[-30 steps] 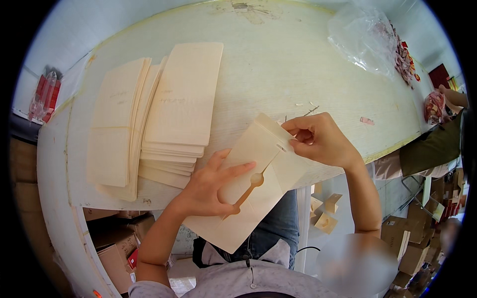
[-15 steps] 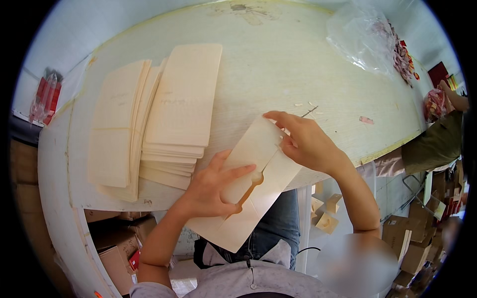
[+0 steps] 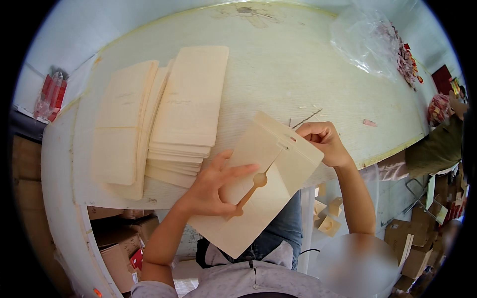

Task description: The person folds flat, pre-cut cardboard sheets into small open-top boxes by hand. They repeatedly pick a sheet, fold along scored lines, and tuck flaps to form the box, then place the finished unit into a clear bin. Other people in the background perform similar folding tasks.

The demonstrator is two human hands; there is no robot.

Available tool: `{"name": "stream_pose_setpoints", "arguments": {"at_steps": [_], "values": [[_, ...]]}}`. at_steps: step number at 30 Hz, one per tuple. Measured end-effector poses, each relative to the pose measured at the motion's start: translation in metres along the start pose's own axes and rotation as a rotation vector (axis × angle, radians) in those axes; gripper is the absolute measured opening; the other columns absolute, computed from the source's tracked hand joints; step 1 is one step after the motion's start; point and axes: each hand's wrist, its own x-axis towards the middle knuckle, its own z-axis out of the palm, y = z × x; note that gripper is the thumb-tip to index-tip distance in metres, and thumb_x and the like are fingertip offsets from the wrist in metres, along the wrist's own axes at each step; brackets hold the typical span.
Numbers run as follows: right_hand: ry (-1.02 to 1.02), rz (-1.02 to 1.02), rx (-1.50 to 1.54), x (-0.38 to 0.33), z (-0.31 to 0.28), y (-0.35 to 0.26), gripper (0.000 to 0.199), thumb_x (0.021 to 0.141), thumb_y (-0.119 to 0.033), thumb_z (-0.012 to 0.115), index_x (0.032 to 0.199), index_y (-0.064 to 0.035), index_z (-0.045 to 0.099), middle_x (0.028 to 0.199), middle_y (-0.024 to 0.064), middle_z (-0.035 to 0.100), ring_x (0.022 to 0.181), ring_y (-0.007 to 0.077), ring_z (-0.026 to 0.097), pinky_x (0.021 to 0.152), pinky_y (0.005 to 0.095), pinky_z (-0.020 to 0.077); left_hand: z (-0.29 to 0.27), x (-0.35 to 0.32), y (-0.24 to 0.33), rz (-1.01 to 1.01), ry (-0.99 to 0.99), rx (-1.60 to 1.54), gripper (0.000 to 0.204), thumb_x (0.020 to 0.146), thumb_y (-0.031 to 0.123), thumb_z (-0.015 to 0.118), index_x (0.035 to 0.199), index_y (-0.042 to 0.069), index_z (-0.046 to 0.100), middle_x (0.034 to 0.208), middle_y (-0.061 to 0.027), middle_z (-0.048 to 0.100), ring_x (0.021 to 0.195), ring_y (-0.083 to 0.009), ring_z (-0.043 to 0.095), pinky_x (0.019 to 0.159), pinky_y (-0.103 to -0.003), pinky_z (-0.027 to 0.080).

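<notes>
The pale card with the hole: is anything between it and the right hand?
Nothing visible: the right hand is at the upper right edge of the pale card. The thin dark stick lies on the table beyond, not between.

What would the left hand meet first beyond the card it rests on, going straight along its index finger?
Probably the right hand, just past the end flap of the pale card; their relative heights are unclear.
</notes>
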Motion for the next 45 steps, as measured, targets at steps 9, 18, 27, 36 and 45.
{"name": "stream_pose_setpoints", "arguments": {"at_steps": [9,18,27,36,45], "values": [[0.280,-0.719,-1.136,0.012,0.007,0.015,0.025,0.077,0.008,0.058,0.100,0.0006,0.063,0.091,0.0094,0.063,0.080,0.0214,0.061,0.064,0.0294,0.0488,0.011,0.011,0.022,0.189,0.143,0.185,0.084,0.049,0.012,0.076,0.129,0.009,0.051,0.125,-0.0122,0.043,0.118,-0.0313,0.039,0.102,-0.042,0.030],[0.421,-0.219,0.143,-0.055,0.102,0.014,0.055,0.082,0.004,0.057,0.132,0.0048,0.034,0.117,0.0136,0.054,0.099,0.0199,0.060,0.085,0.0311,0.0469,0.019,0.053,0.032,0.055,1.171,-0.247,0.089,0.062,-0.006,0.066,0.141,0.009,0.027,0.124,-0.0129,0.026,0.115,-0.0246,0.035,0.098,-0.040,0.034],[0.727,-0.252,0.163,-0.043,0.135,0.031,0.042,0.078,0.008,0.061,0.113,0.0010,0.038,0.103,0.0105,0.056,0.093,0.0128,0.058,0.077,0.0251,0.0482,0.049,0.048,0.027,0.063,1.293,-0.294,0.093,0.061,-0.006,0.069,0.141,0.005,0.022,0.128,-0.0106,0.025,0.121,-0.0239,0.030,0.101,-0.038,0.030],[0.807,-0.266,0.134,-0.036,0.136,0.039,0.045,0.076,0.009,0.060,0.113,0.0002,0.036,0.102,0.0107,0.055,0.093,0.0132,0.057,0.078,0.0251,0.0476,0.059,0.046,0.025,0.124,1.280,-0.305,0.089,0.066,-0.006,0.066,0.140,0.003,0.019,0.131,-0.0104,0.026,0.122,-0.0221,0.032,0.101,-0.036,0.032],[0.465,-0.239,0.737,-0.045,0.116,0.057,0.039,0.078,0.013,0.053,0.115,0.0035,0.048,0.105,0.0083,0.058,0.091,0.0113,0.056,0.077,0.0249,0.0474,0.050,0.053,0.014,-0.018,1.301,-0.450,0.080,0.069,-0.009,0.058,0.140,0.005,0.023,0.136,-0.0113,0.027,0.121,-0.0212,0.035,0.101,-0.034,0.033]]}}
